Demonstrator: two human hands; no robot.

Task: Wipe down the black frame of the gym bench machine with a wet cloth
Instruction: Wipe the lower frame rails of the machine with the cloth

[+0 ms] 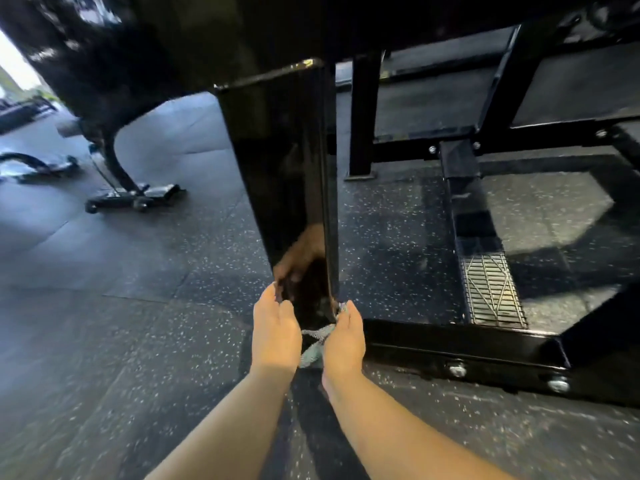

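Our left hand [276,332] and right hand [343,337] flank foot of glossy black upright post [287,188]. Pale cloth [317,341] bunched between palms at post base, mostly hidden; right fingers curl onto it, left grip we cannot tell. Base rail [460,344] runs right, bolted. Speckled rubber floor [121,323]. Far left, blurred equipment.

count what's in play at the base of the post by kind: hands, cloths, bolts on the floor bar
hands: 2 (left hand, right hand)
cloths: 1 (cloth, stretched between both hands at the post)
bolts on the floor bar: 2 (bolt, second bolt)
total: 5
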